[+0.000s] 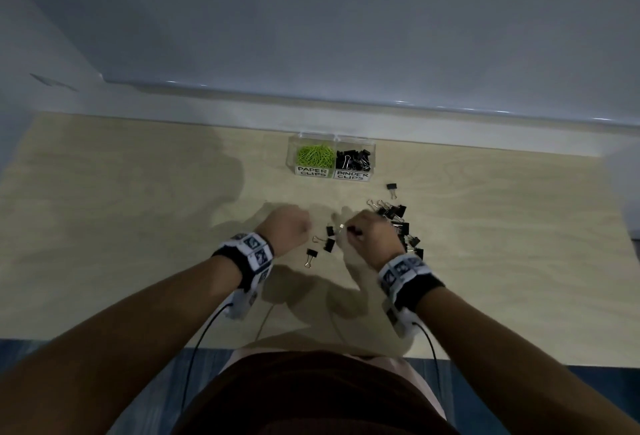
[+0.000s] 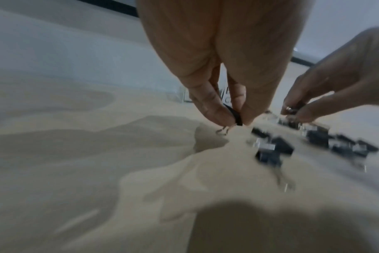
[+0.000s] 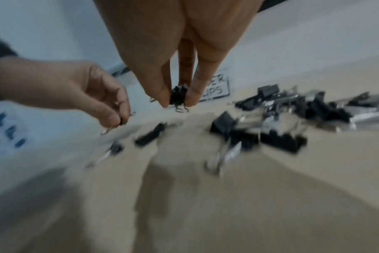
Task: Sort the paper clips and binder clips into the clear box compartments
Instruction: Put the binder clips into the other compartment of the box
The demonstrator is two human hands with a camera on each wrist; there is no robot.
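A clear two-part box (image 1: 331, 174) stands at the table's far middle: green paper clips (image 1: 315, 154) in the left part, black binder clips (image 1: 353, 159) in the right. My left hand (image 1: 289, 228) pinches a black binder clip (image 2: 235, 116) just above the table. My right hand (image 1: 370, 232) pinches another black binder clip (image 3: 178, 96) between thumb and fingers. Loose binder clips (image 1: 403, 226) lie in a pile right of my right hand. A few more (image 1: 327, 244) lie between my hands.
One lone binder clip (image 1: 392, 188) lies to the right of the box front. The wooden table (image 1: 138, 226) runs to a white wall ledge (image 1: 346, 112) behind the box. Cables trail from both wristbands toward the near table edge.
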